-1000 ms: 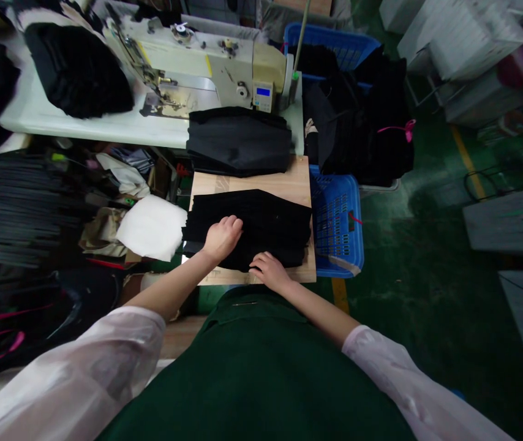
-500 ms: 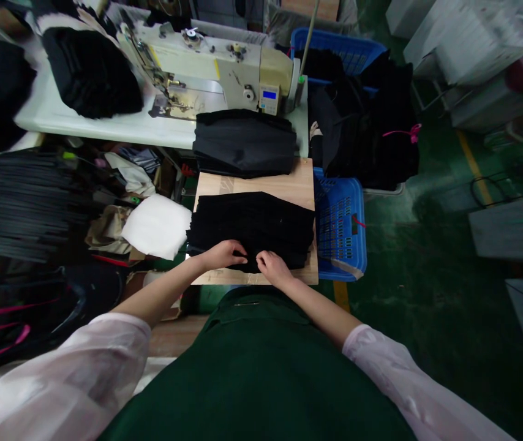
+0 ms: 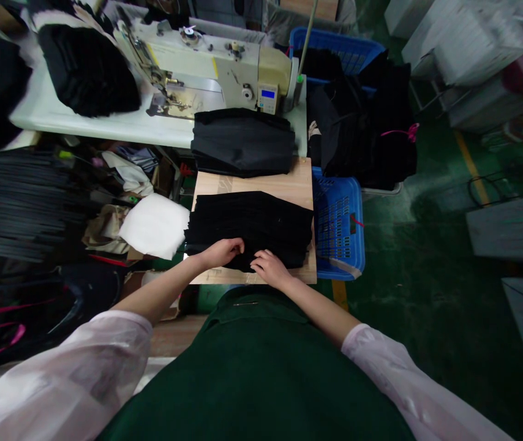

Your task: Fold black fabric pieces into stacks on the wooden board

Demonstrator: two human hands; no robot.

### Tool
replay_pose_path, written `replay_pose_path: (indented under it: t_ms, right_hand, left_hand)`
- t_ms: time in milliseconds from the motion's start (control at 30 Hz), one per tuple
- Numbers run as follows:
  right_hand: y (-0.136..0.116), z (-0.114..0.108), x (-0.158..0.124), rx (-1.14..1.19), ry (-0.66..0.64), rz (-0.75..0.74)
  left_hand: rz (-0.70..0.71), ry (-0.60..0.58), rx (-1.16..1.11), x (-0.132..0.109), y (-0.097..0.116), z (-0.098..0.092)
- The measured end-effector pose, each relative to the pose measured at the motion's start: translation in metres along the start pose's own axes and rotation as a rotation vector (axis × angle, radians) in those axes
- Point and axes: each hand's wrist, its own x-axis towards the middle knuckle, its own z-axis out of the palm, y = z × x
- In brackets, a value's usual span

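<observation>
A stack of black pleated fabric [image 3: 250, 222] lies on a pale wooden board [image 3: 252, 184], its near edge close to my body. My left hand [image 3: 222, 253] and my right hand [image 3: 270, 269] are close together at that near edge, fingers curled and gathering the cloth. A second folded black fabric bundle [image 3: 243, 142] sits just beyond the board, at the front of the sewing table. The board's near part is hidden by the cloth and my hands.
An industrial sewing machine [image 3: 210, 67] stands on a white table [image 3: 105, 125], with a black fabric pile [image 3: 87, 70] to its left. Blue plastic crates [image 3: 337, 229] hold black garments to the right. A white sheet [image 3: 154, 225] and mixed materials lie left; green floor lies right.
Over the last second, my hands have drawn closer together and moved to the stack's near edge, where the fingers now gather the cloth. The view has shifted slightly.
</observation>
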Motion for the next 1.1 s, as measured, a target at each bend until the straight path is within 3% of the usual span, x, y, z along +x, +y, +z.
replay_pose_path:
  t_ms: [133,233,467,700,933,1100]
  right_hand:
    - [-0.004,-0.005,0.001,-0.062,-0.036,0.004]
    - [-0.009,-0.007,0.000,-0.116,-0.035,0.012]
    - [-0.005,-0.004,0.002,0.045,0.033,0.134]
    - [-0.006,-0.006,0.003,0.032,0.014,0.151]
    - [-0.012,-0.005,0.005,0.004,0.047,0.154]
    - [-0.018,-0.014,-0.009,-0.044,0.245,0.083]
  left_hand:
    - [0.057,-0.061,-0.004,0.002,-0.003,0.001]
    - [0.089,-0.040,-0.008,0.002,-0.006,0.004]
    - [0.162,-0.062,0.031,-0.003,0.002,0.003]
    - [0.151,-0.122,0.161,-0.003,0.014,0.001]
    - [0.142,-0.081,0.343,-0.003,0.014,0.010]
    - [0.257,0.020,0.279,-0.007,0.010,0.002]
